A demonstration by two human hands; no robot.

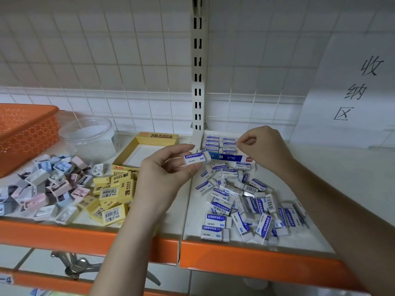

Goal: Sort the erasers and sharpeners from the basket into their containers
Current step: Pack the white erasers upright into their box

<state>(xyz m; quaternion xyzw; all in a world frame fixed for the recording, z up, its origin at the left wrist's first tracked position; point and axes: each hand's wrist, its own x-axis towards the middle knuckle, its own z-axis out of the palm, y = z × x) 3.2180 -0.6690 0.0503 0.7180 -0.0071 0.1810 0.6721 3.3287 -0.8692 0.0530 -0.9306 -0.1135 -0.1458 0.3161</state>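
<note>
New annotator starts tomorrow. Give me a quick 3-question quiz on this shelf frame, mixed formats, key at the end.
1. True or false: the left hand holds a yellow eraser.
2. Which container has white erasers already packed in it? A) clear round jar B) yellow box C) blue-fronted box
3. Fill in: the pile of sharpeners lies in front of the orange ____.

Key:
1. False, it holds a white eraser.
2. C.
3. basket.

Single head-worn view, close above the shelf, angled forward-down, perhaps slightly rightward.
</note>
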